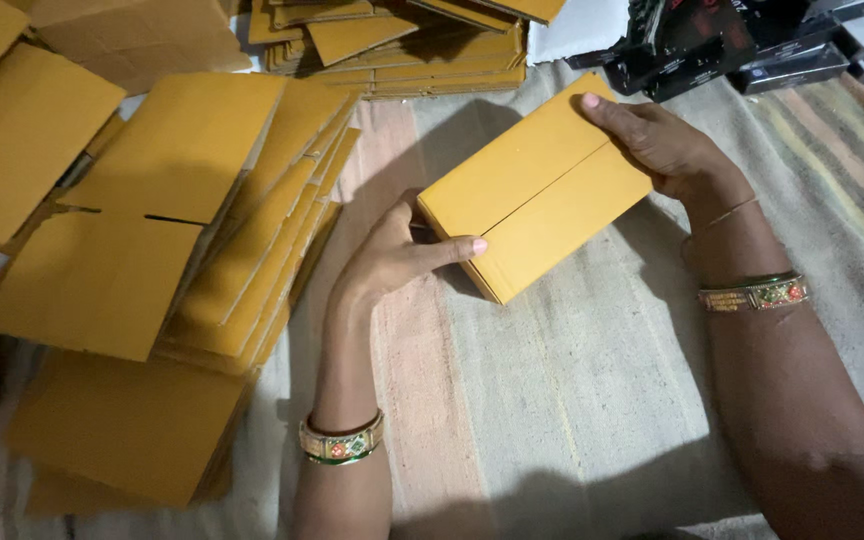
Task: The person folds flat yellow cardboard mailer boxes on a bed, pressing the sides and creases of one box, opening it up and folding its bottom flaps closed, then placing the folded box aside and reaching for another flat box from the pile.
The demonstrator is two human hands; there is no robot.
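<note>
**Both hands on a closed yellow box**

A person holds a yellow cardboard box [535,190] with both hands, over a striped cloth [572,400] that covers the work surface. The box sits near the middle of the cloth, turned at an angle, its two top flaps meeting in a seam across the top.

The left hand [397,255] grips the box's near left corner: the thumb lies flat on the top face, the other fingers curl under the side, clamped on the cardboard. The right hand [662,145] holds the far right corner, fingers close together and pressed on the top edge.

A slanting pile of flat box blanks [192,230] lies along the cloth's left edge, near the left hand. More flat blanks [402,50] are stacked at the far edge. Dark packets [722,45] lie at the far right corner, just beyond the right hand. Each wrist wears a bangle [342,440].
</note>
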